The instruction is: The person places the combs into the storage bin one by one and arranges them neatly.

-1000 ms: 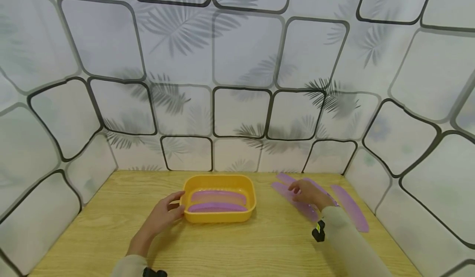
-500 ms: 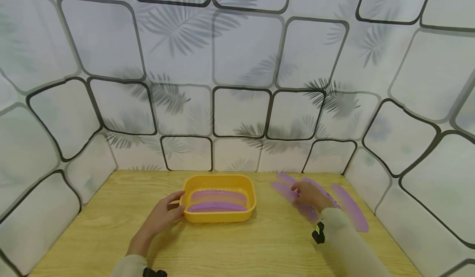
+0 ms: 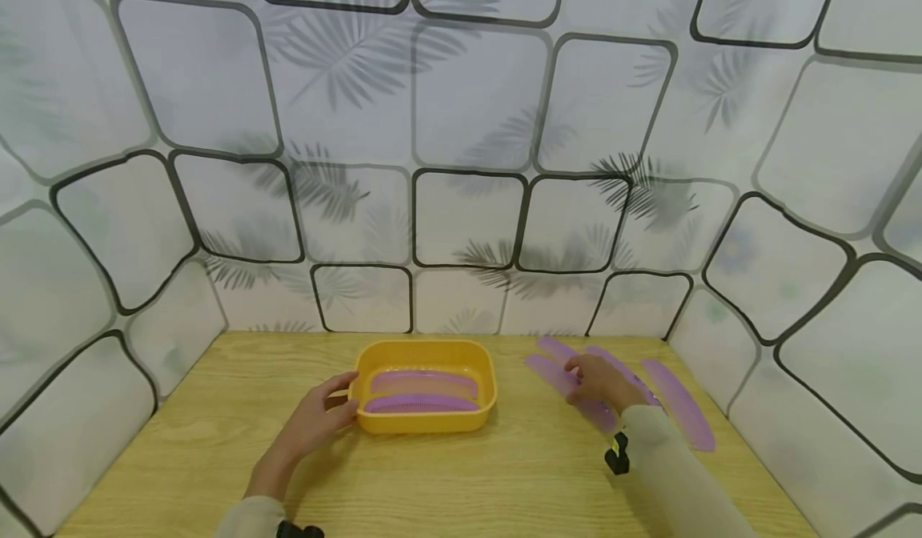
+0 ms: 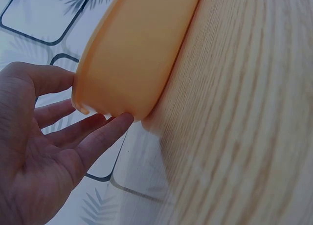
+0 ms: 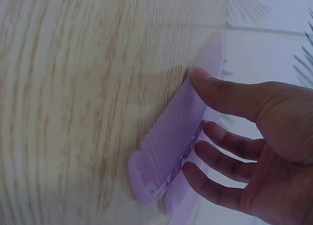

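Pale beige sleeves (image 3: 673, 466); black wrist devices (image 3: 619, 463), right bearing yellow mark (image 3: 616, 444).

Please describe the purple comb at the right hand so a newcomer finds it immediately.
On the wooden table, right of the yellow tray, lie loose purple combs. Find the right hand there. Your comb alone lies between its thumb and fingers.

Right grip (image 3: 603, 381) covers part of a comb (image 3: 551, 371). Left wrist view: top edge crops the tub (image 4: 134, 49). Right wrist view: markings (image 5: 170, 176) illegible.
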The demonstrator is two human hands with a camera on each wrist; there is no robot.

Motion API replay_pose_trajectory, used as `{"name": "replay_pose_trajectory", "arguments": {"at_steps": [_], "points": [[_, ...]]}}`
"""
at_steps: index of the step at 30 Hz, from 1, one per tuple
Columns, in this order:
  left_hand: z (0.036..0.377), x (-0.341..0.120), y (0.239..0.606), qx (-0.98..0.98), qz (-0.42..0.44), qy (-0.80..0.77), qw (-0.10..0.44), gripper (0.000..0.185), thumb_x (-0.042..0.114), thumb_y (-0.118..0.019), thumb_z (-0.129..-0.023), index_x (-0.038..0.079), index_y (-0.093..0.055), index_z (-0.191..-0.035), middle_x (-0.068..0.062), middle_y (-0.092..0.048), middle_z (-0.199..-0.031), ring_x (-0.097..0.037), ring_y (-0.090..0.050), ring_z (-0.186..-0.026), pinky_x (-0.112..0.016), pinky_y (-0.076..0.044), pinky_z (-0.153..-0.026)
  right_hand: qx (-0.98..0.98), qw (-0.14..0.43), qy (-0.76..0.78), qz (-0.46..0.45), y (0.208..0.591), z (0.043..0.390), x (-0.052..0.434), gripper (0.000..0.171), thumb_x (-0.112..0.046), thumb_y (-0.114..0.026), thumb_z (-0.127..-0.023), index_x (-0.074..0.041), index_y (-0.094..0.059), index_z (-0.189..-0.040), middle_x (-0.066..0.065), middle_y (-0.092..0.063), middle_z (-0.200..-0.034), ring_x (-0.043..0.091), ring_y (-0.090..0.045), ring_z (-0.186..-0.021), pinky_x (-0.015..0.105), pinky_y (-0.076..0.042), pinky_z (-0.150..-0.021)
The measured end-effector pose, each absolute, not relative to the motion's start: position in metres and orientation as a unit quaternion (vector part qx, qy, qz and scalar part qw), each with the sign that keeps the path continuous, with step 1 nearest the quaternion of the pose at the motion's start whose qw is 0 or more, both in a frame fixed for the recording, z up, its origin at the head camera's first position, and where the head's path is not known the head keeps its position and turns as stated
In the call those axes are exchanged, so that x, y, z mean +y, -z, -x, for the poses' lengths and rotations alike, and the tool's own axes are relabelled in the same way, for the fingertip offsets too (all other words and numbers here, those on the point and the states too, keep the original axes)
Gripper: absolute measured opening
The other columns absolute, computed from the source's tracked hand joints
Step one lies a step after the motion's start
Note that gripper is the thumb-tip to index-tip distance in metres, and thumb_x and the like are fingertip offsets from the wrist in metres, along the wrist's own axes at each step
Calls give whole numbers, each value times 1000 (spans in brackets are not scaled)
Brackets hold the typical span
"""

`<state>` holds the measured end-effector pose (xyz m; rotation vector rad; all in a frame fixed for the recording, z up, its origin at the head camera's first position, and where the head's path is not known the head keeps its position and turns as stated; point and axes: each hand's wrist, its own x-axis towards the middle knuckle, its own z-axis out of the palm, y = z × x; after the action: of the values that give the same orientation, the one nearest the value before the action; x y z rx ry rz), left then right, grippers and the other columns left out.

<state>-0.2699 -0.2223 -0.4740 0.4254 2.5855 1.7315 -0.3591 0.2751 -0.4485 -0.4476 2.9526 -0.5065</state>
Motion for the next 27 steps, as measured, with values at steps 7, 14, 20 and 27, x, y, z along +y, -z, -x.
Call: {"name": "replay_pose_trajectory", "arguments": {"at_steps": [7, 14, 20, 27], "points": [[269, -222, 473, 827, -131, -547, 1, 60, 14, -64, -103, -9, -40, -153, -36, -46, -149, -49, -57, -130, -34, -64, -91, 971, 61, 174, 151, 449, 357, 276, 54, -10, -84, -79, -2, -65, -129, 23, -71, -117, 38, -68, -109, 52, -59, -90], [270, -222, 473, 830, -129, -543, -3, 59, 13, -63, -103, -10, -40, -152, -36, -46, -149, -50, -57, -130, -33, -64, -91, 968, 60, 191, 150, 453, 358, 276, 52, -8, -84, -78, -6, -66, -127, 22, -70, -119, 38, -67, -110, 53, -58, -89], [270, -222, 473, 827, -130, -548, -1, 59, 13, -63, -103, -10, -40, -152, -36, -46, -149, -49, -57, -129, -33, -64, -91, 967, 53, 196, 151, 456, 358, 278, 54, -5, -81, -75, -6, -64, -126, 23, -70, -117, 37, -68, -108, 51, -59, -88], [270, -223, 473, 823, -136, -551, 4, 60, 13, -63, -103, -10, -38, -153, -37, -44, -150, -50, -56, -131, -34, -64, -91, 964, 52, 229, 125, 457, 361, 281, 42, -2, -79, -82, -6, -67, -122, 18, -69, -110, 31, -67, -99, 46, -59, -79]]}}
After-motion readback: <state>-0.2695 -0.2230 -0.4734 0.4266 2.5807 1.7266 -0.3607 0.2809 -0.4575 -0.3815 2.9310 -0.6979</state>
